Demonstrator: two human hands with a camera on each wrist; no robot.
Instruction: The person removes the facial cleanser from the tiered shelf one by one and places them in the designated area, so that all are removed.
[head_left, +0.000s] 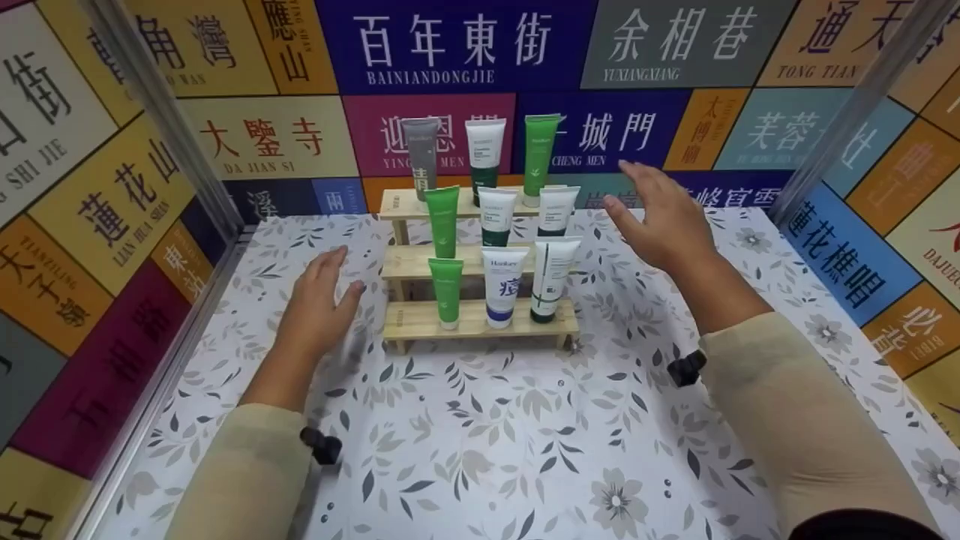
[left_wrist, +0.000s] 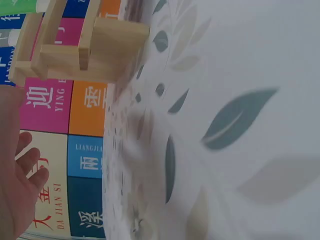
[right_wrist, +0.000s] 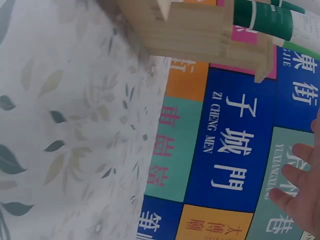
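Left hand (head_left: 319, 304) and right hand (head_left: 665, 219) flank the tiered wooden stand (head_left: 472, 262), fingers relaxed, thumbs apart.

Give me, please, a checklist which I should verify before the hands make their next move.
1. Left hand free: ok, it holds nothing, left of the stand.
2. Right hand free: ok, it holds nothing, on the stand's other side.
3. Stand upright on the table: ok.
4. Tubes in place: ok, three stand on each of three shelves.
5. Labels matching: not ok, the front row's right tube shows small print, apparently its back.
6. Caps tight: cannot tell.
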